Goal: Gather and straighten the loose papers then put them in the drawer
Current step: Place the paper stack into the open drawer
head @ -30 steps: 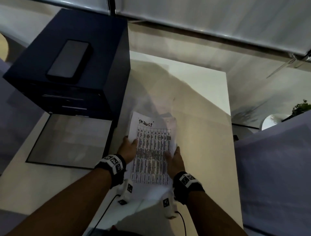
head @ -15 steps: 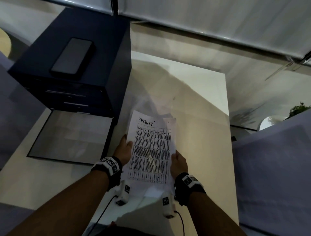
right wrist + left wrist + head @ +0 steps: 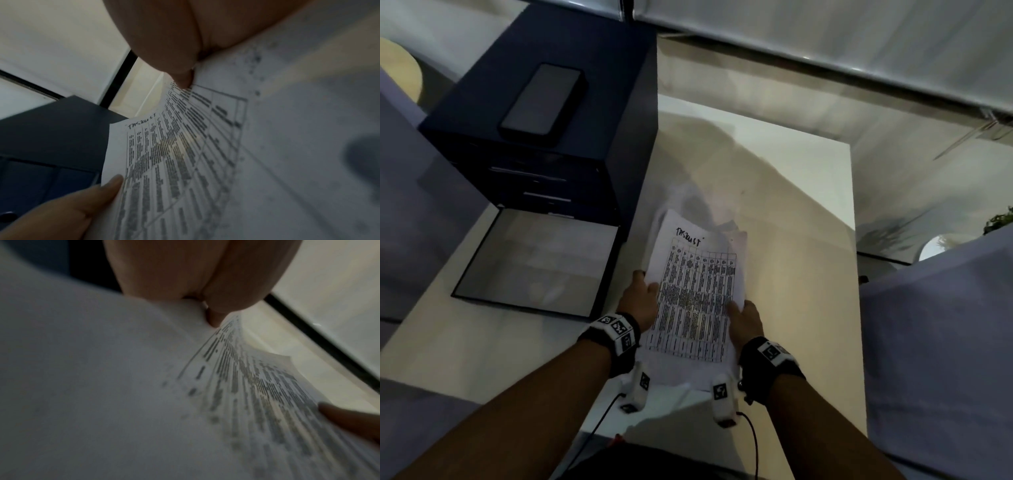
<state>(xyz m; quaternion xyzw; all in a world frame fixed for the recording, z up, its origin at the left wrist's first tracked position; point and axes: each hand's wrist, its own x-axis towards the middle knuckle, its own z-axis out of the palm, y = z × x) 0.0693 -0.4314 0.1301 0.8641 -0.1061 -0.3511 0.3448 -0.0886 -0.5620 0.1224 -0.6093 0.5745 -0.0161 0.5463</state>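
A stack of white papers (image 3: 695, 294), its top sheet a printed table with a handwritten heading, is held above the white table (image 3: 798, 212). My left hand (image 3: 642, 298) grips the stack's left edge, thumb on top. My right hand (image 3: 744, 317) grips the right edge the same way. The left wrist view shows the papers (image 3: 246, 394) from close up, with the left thumb pressing them. In the right wrist view the printed sheet (image 3: 185, 154) curves between both thumbs. A dark blue drawer unit (image 3: 544, 137) stands at the left, its bottom drawer (image 3: 534, 263) pulled open.
A black phone (image 3: 542, 102) lies on top of the drawer unit. Two upper drawers are shut. A window blind (image 3: 825, 44) runs along the far wall. A grey upholstered surface (image 3: 941, 342) borders the table on the right.
Both hands have kept their hold on the stack and drawn it slightly toward me and leftward. The sheets look more squared together than a second ago.
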